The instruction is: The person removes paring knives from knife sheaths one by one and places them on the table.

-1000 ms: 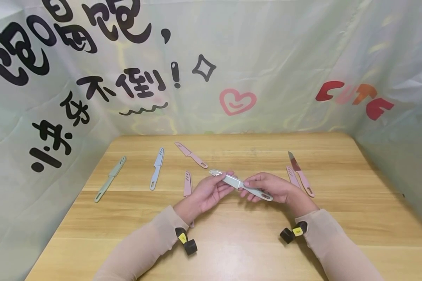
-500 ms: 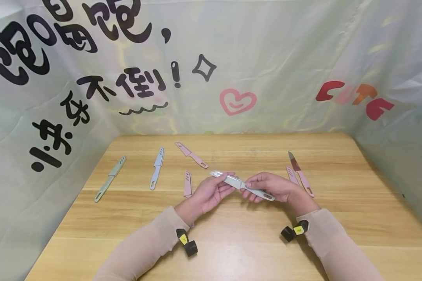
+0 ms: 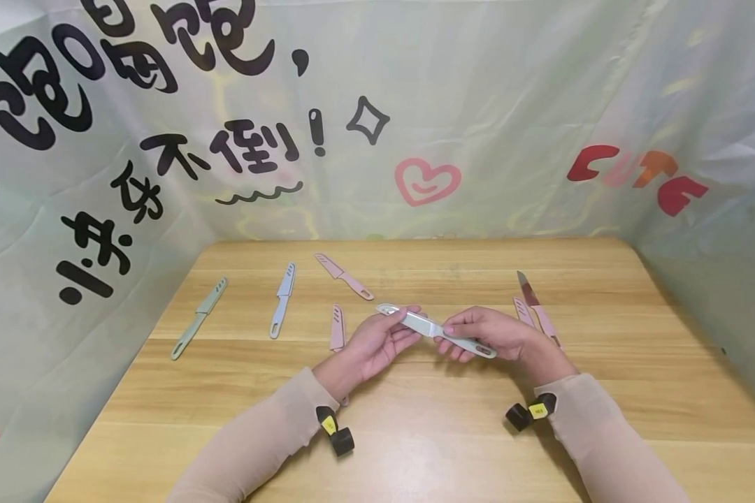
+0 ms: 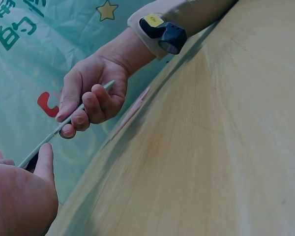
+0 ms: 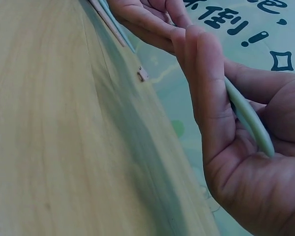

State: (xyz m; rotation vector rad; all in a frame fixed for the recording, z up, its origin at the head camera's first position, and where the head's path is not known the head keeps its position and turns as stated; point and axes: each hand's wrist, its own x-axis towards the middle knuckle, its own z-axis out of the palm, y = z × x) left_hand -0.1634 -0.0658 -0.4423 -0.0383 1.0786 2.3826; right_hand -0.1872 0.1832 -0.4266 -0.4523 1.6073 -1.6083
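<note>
Both hands hold one pale green paring knife above the middle of the table, blade end to the left. My left hand pinches its light sheath between thumb and fingers. Thumb and fingertips of my right hand grip the handle. Seen edge-on in the left wrist view, the knife runs between the two hands. In the right wrist view the handle lies within the curled right fingers. Behind the left wrist, a pink knife lies partly hidden on the table.
On the wooden table, a green knife, a blue knife and a pink knife lie sheathed at the left and back. A bare knife with a pink handle lies beside a pink sheath behind the right hand.
My right hand has shifted slightly to the right with the handle, while the left hand and sheath stay almost in place. The head view has shifted a little.
</note>
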